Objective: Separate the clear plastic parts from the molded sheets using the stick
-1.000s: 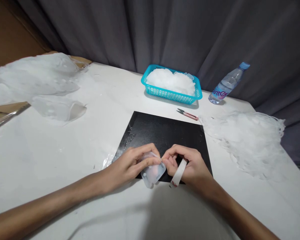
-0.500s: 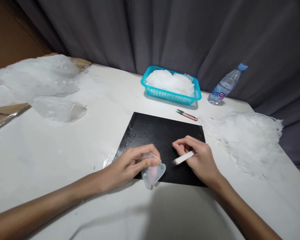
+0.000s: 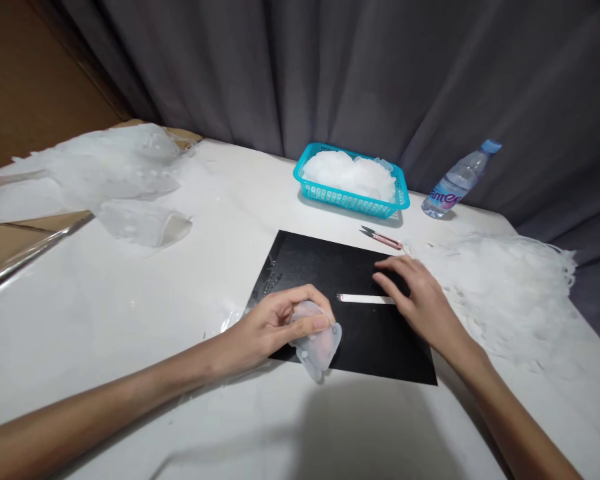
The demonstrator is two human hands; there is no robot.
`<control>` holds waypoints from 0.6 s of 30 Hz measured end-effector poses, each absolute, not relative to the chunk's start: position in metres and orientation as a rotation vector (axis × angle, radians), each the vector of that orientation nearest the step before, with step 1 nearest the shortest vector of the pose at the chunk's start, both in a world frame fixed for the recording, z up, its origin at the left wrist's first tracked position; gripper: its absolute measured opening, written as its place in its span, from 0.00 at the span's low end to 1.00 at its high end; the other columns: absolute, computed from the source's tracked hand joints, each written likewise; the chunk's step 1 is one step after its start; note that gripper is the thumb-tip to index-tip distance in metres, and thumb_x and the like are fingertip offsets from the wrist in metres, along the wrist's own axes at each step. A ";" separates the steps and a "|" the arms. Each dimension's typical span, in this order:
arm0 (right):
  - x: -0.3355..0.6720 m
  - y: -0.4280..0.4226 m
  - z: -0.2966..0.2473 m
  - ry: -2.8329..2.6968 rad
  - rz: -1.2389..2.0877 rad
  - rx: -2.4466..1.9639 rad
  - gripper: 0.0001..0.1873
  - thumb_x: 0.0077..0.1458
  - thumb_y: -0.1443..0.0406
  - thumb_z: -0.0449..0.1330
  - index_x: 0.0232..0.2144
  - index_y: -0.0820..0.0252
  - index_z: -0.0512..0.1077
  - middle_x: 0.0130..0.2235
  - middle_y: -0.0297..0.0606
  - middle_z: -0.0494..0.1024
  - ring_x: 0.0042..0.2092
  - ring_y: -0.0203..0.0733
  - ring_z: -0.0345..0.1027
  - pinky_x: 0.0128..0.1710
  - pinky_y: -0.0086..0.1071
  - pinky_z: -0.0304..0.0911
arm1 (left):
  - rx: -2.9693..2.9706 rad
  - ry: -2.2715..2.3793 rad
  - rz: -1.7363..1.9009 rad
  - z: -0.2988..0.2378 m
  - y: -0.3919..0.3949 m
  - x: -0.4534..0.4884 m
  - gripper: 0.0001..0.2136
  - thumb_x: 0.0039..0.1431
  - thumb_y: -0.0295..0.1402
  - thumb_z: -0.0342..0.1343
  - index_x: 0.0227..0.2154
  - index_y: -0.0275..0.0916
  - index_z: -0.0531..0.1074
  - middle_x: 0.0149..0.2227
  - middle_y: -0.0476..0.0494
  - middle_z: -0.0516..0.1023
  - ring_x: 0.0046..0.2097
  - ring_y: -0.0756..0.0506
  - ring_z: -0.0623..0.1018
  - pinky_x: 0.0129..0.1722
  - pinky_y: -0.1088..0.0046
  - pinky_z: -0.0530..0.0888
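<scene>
My left hand (image 3: 293, 323) is closed, with thumb and fingers pinching a translucent, soft-looking plastic piece (image 3: 316, 350) with rounded lobes, just above the near edge of a black mat (image 3: 315, 267). On that mat lies a slim white stick-like tool (image 3: 365, 299) with a small dark tip and a touch of red, pointing left. My right hand (image 3: 415, 293) hovers over the mat's right side, fingers apart and holding nothing. It covers the tool's right end; whether it touches the tool I cannot tell.
A turquoise basket (image 3: 350, 203) of white translucent pieces stands at the back beside a water bottle (image 3: 457, 183). Pink-handled thread snips (image 3: 383, 238) lie behind the mat. Translucent pieces are heaped at right (image 3: 510, 300) and left (image 3: 105, 170). Cardboard (image 3: 30, 247) is at far left.
My right hand has let go of the white tool, which now lies on the mat, and its fingers have spread. My left hand still holds the plastic piece. The view has shifted slightly.
</scene>
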State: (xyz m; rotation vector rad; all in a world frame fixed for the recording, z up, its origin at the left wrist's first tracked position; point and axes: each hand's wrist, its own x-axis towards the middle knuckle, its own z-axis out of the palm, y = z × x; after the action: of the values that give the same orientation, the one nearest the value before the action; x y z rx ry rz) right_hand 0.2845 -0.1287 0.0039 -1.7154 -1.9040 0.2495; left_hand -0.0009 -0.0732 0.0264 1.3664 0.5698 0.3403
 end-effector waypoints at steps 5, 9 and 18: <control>0.307 -0.096 -0.022 -1.934 -0.088 -1.741 0.22 0.74 0.59 0.48 0.63 0.55 0.68 0.63 0.51 0.71 0.63 0.57 0.64 0.64 0.55 0.60 | 1.211 0.509 0.344 0.027 -0.075 0.000 0.10 0.72 0.40 0.57 0.41 0.37 0.71 0.35 0.43 0.84 0.36 0.47 0.82 0.39 0.69 0.76; 0.315 -0.092 -0.026 -1.954 -0.189 -1.803 0.18 0.73 0.56 0.51 0.52 0.58 0.75 0.51 0.49 0.80 0.52 0.56 0.70 0.54 0.49 0.64 | 1.159 0.511 0.349 0.025 -0.075 0.002 0.11 0.70 0.39 0.60 0.39 0.36 0.72 0.34 0.43 0.85 0.35 0.48 0.82 0.38 0.72 0.76; 0.305 -0.099 -0.011 -1.947 -0.222 -1.864 0.18 0.74 0.62 0.44 0.43 0.60 0.73 0.42 0.50 0.75 0.42 0.52 0.69 0.44 0.44 0.64 | 1.159 0.595 0.413 0.019 -0.072 0.001 0.11 0.65 0.39 0.65 0.38 0.37 0.73 0.33 0.46 0.84 0.33 0.49 0.81 0.33 0.76 0.73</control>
State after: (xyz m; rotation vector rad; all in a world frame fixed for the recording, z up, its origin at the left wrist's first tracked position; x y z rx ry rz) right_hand 0.3054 -0.0994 -0.0112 -1.8636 -1.9467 -0.2224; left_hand 0.0010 -0.0725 0.0190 1.1594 0.5955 0.4126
